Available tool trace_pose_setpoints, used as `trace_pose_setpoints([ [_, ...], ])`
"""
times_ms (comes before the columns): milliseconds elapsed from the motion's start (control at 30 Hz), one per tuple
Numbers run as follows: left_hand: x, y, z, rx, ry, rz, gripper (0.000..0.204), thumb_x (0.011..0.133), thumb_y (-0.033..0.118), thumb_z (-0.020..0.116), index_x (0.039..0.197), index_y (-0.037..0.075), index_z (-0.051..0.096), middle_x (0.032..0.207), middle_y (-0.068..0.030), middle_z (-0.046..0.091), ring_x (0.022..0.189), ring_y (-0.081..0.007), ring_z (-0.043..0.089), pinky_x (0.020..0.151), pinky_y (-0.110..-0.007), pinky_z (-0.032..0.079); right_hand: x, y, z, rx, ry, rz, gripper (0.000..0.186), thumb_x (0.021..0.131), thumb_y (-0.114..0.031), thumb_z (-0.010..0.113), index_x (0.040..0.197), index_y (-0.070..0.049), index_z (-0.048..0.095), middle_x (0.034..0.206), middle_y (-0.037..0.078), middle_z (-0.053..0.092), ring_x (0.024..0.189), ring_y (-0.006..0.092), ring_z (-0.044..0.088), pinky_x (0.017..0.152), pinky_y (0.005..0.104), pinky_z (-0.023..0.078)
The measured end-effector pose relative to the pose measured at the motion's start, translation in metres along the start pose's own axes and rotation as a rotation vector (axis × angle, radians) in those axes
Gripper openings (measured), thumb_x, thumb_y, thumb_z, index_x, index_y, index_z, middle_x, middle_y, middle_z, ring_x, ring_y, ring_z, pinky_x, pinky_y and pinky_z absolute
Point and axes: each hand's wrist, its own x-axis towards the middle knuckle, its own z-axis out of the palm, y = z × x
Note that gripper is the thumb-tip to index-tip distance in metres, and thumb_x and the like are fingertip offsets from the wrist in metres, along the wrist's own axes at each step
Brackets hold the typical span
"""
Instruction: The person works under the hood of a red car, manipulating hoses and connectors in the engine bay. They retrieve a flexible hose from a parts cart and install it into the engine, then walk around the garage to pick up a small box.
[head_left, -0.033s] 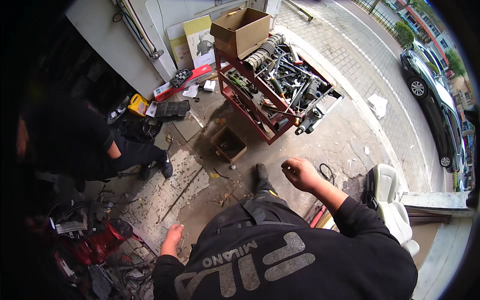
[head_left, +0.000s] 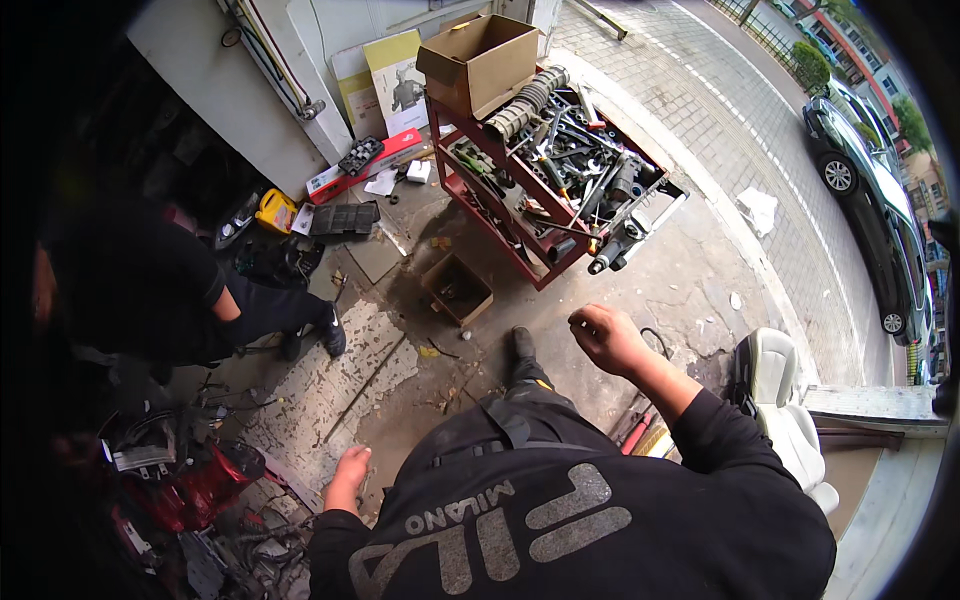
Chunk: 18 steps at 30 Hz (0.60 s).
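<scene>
My right hand (head_left: 608, 338) is raised in front of my body at the right, its fingers curled in. Whatever may be between its fingertips is too small to make out. Hanging low beside my left hip, my left hand (head_left: 347, 478) shows mainly its back and thumb; the other fingers are hidden. It touches none of the things around it that I can see. Ahead stands a red tool trolley (head_left: 548, 192), its top heaped with wrenches (head_left: 590, 160) and other metal tools. An open cardboard box (head_left: 447, 82) and a ribbed hose (head_left: 527, 103) also lie on top.
An open carton (head_left: 468, 310) sits on the floor before my foot. Another person (head_left: 135, 275) in dark clothes is at left, near a yellow jug (head_left: 276, 212). Red and black car parts (head_left: 205, 488) pile up lower left. A white seat (head_left: 785, 430) stands right; a dark car (head_left: 868, 215) is outside.
My right hand has shifted slightly right and up, its fingers still curled. My left hand has barely moved.
</scene>
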Motion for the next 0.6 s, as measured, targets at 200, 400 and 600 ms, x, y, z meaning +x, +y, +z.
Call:
trace_pose_setpoints([
  [200, -0.012, 0.064, 0.106, 0.183, -0.172, 0.197, 0.057, 0.107, 0.028, 0.075, 0.154, 0.000, 0.063, 0.139, -0.0167, 0.076, 0.126, -0.0246, 0.072, 0.108, -0.038, 0.056, 0.131, 0.159, -0.142, -0.134, 0.313, 0.224, 0.021, 0.098, -0.017, 0.070, 0.113, -0.003, 0.074, 0.104, 0.020, 0.077, 0.100, 0.0383, 0.076, 0.090, 0.0469, 0.060],
  [400, -0.062, 0.144, 0.162, 0.123, -0.128, 0.061, 0.055, 0.107, 0.024, 0.075, 0.153, -0.004, 0.062, 0.128, -0.0130, 0.079, 0.115, -0.0180, 0.072, 0.104, -0.035, 0.056, 0.265, 0.326, -0.156, -0.172, 0.094, 0.824, 0.041, 0.090, -0.031, 0.083, 0.105, 0.006, 0.074, 0.083, 0.015, 0.075, 0.071, 0.0277, 0.076, 0.058, 0.0432, 0.061],
  [600, -0.073, 0.225, 0.166, 0.109, 0.011, 0.035, 0.053, 0.107, 0.026, 0.073, 0.153, -0.001, 0.064, 0.113, -0.0089, 0.078, 0.098, -0.0161, 0.071, 0.093, -0.035, 0.057, 0.299, 0.345, -0.087, 0.120, 0.241, 1.134, 0.058, 0.092, -0.035, 0.082, 0.128, 0.008, 0.070, 0.113, 0.021, 0.078, 0.096, 0.0332, 0.078, 0.081, 0.0446, 0.064],
])
